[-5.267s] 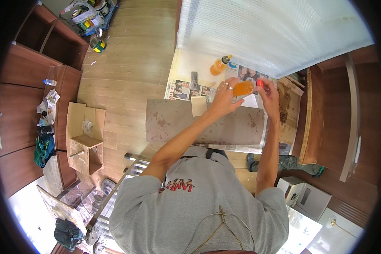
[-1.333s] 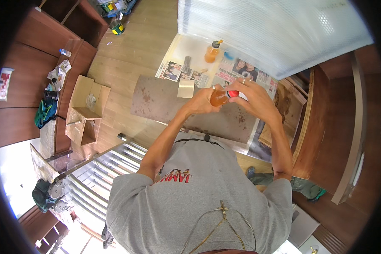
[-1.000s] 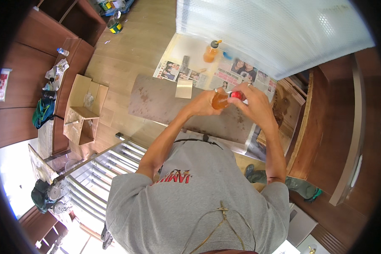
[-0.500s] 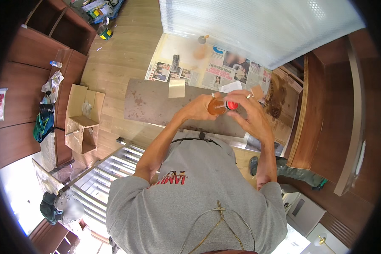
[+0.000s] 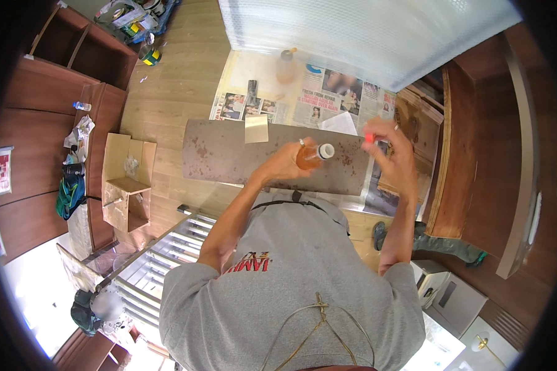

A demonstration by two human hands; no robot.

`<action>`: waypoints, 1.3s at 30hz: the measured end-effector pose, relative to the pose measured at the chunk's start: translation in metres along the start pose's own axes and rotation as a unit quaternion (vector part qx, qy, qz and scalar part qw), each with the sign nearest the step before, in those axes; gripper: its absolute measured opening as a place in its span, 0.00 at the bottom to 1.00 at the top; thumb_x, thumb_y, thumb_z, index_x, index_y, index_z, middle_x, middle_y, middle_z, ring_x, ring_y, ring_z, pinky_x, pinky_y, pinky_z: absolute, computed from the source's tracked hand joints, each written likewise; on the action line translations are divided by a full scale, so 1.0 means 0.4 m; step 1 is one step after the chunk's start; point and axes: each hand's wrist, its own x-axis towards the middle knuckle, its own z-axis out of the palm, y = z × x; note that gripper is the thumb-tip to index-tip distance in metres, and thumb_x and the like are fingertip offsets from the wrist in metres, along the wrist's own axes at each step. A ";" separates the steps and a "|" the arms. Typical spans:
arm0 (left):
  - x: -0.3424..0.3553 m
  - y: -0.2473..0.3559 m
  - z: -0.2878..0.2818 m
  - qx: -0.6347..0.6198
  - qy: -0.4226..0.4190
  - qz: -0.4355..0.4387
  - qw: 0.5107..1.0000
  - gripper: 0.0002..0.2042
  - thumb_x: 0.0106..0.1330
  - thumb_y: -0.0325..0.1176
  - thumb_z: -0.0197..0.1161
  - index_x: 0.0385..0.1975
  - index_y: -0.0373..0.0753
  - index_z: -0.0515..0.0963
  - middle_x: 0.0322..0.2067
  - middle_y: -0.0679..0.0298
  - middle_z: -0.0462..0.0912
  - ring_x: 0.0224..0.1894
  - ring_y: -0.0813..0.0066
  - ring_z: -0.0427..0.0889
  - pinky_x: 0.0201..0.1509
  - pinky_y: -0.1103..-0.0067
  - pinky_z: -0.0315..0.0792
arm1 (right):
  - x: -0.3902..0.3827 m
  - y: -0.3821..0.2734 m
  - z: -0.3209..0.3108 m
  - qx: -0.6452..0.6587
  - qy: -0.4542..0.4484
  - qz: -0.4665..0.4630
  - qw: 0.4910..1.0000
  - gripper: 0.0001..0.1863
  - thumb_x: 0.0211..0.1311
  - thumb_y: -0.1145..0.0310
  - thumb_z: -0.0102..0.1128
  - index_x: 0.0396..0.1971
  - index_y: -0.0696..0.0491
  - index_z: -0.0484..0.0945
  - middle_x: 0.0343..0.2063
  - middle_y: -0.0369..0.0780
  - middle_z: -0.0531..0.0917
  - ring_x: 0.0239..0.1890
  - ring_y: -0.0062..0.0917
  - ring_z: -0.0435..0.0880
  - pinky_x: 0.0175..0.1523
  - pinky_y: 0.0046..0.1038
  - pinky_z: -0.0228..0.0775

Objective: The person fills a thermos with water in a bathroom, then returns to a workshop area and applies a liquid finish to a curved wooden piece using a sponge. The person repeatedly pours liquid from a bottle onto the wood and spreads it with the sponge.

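My left hand [image 5: 283, 166] grips the small orange bottle [image 5: 309, 157], lying sideways, its white neck pointing right toward my right hand [image 5: 391, 151], which pinches the little red cap [image 5: 369, 137].

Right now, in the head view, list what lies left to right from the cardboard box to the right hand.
Cardboard box → tan square on the brown board → left hand → orange bottle → right hand holding a small red cap.

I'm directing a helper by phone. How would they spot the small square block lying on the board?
Find the long brown board lying across the newspapers. At its far edge, near the middle, lies a pale tan square block. Nothing else rests flat on the board.
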 end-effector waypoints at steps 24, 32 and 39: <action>-0.075 -0.137 -0.039 -0.080 0.184 -0.042 0.979 0.21 0.57 0.26 0.81 0.45 0.40 0.73 0.39 0.67 0.83 0.43 0.80 0.84 0.50 0.77 0.81 | -0.088 0.664 0.135 -0.287 0.235 0.223 0.901 0.25 0.66 0.57 0.71 0.60 0.52 0.80 0.52 0.47 0.81 0.51 0.40 0.84 0.56 0.39 0.75; -0.049 -0.150 -0.053 -0.128 0.200 -0.050 0.970 0.20 0.58 0.21 0.78 0.46 0.40 0.74 0.40 0.67 0.83 0.43 0.80 0.83 0.49 0.78 0.80 | -0.208 0.575 0.274 -0.109 0.256 0.332 0.901 0.28 0.70 0.56 0.69 0.62 0.55 0.77 0.53 0.47 0.81 0.49 0.36 0.82 0.58 0.38 0.73; -0.003 -0.140 -0.081 -0.100 0.175 -0.044 0.978 0.21 0.58 0.22 0.78 0.47 0.40 0.73 0.40 0.68 0.82 0.43 0.80 0.82 0.49 0.78 0.79 | -0.236 0.580 0.332 -0.079 0.244 0.339 0.905 0.30 0.68 0.58 0.72 0.65 0.55 0.74 0.48 0.46 0.83 0.47 0.35 0.83 0.55 0.37 0.76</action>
